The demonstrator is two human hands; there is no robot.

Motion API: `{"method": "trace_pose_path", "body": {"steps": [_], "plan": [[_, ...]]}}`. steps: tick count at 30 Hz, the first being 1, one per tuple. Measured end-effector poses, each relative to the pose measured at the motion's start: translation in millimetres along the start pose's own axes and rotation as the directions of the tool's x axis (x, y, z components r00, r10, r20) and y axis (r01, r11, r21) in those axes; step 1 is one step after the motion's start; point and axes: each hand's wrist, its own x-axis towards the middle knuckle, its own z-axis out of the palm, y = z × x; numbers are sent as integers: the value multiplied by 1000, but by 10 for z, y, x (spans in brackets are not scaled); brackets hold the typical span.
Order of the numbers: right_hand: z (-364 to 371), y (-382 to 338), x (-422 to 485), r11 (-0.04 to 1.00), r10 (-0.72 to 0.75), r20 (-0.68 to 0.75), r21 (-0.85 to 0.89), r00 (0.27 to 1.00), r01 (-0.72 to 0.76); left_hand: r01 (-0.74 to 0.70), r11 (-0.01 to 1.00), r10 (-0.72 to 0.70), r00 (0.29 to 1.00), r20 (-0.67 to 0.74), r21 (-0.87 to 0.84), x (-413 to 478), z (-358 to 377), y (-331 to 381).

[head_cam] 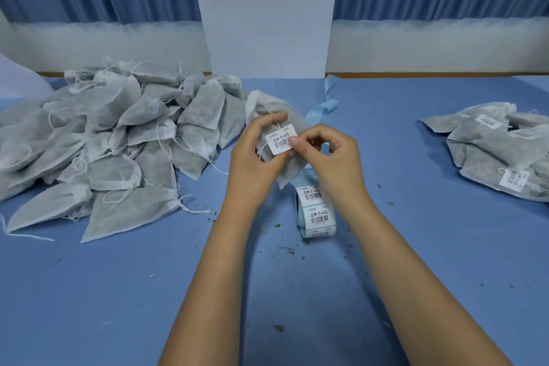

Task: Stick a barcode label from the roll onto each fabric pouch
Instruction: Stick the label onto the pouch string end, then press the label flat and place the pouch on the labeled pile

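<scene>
Holding one fabric pouch [267, 104] just above bench [416, 246], centre, w/ left grip [255, 154] curled round it. Pinching barcode label [280, 140] at its right edge w/ right grip [329, 157], thumb + forefinger tight on it, label against pouch front. Label roll [316, 211] on bench just below hands, blue backing strip [322, 108] trailing behind. Big heap of unlabelled pouches [118, 142] at left; small labelled batch [499, 151] at right. All stuffed w/ dark filling showing thru fabric, can't tell what. Crumbs [286, 249] scattered on bench
</scene>
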Motion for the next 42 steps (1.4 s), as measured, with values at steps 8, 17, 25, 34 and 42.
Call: {"method": "trace_pose_path", "body": {"steps": [8, 17, 25, 34, 42], "plan": [[-47, 21, -42, 996, -7, -124, -93, 992, -5, -40, 999, 38, 994, 107, 11, -37, 11, 31], [-73, 103, -31, 915, -79, -201, -404, 976, -9, -60, 998, 60, 998, -15, -9, -32, 30, 13], [-46, 86, 33, 988, 132, -122, 99, 984, -120, -2, 978, 8, 1000, 26, -209, -41, 80, 46], [-70, 25, 52, 965, 173, -68, 212, 983, -155, 191, 937, -224, 971, -82, -294, 44, 60, 42], [-526, -379, 102, 960, 190, -92, 225, 977, -166, 198, 953, -220, 973, -73, -229, 326, 425, 570]]}}
